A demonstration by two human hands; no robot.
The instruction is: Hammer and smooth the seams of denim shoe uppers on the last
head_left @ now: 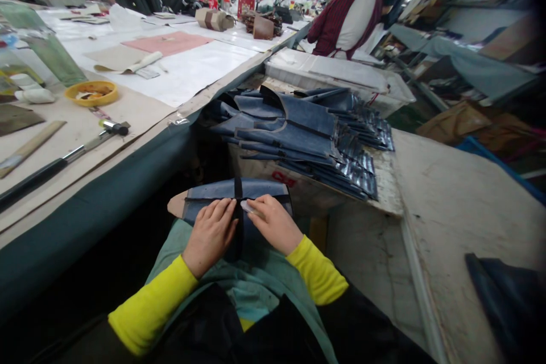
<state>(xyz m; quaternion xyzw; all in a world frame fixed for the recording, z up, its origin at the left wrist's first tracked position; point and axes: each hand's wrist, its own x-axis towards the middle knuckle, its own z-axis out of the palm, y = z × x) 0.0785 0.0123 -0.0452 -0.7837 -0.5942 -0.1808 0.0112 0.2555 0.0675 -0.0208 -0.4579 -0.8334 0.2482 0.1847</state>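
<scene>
A blue leather piece (209, 190) with black crossing strips lies across my lap, its left end showing a tan tip. My left hand (212, 233) rests on it, palm down, fingers side by side and slightly curved, near the crossing of the strips. Just right of the crossing, my right hand (275, 223) grips a small pale tool (247, 206), its tip against the leather. What lies under my left fingers is hidden.
A stack of blue leather pieces (298, 128) lies ahead. The workbench (149, 99) on the left bears a hammer (63, 162) and a yellow dish (91, 93). A person (347, 17) sits further off. More dark blue material (507, 296) is at the right.
</scene>
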